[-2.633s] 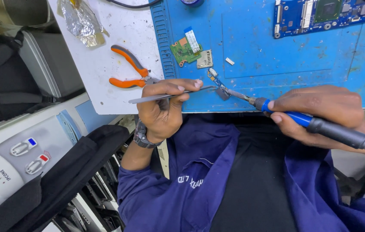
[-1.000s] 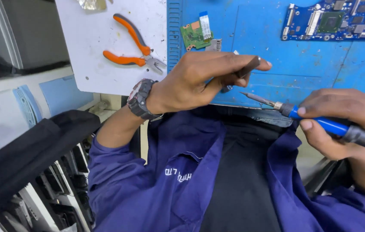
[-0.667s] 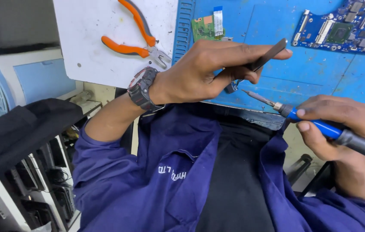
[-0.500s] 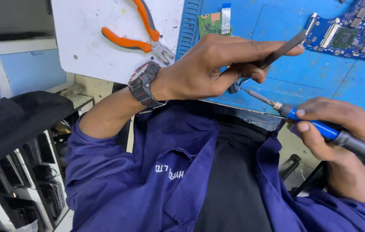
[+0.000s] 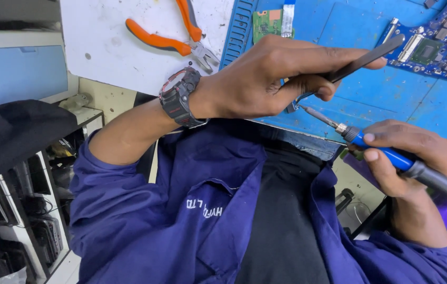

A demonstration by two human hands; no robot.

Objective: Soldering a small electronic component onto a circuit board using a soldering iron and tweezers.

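Gleaming blue-handled soldering iron (image 5: 392, 155), metal tip near dark tweezers (image 5: 363, 60).

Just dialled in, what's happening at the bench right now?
A person in a blue work jacket is doing electronics work over a blue mat. The left hand, with a dark wristwatch, holds dark tweezers pinching a small part above the mat's near edge. The right hand grips a blue-handled soldering iron, its tip aimed at that part. A blue circuit board lies further back, a small green board and orange-handled pliers to the left.
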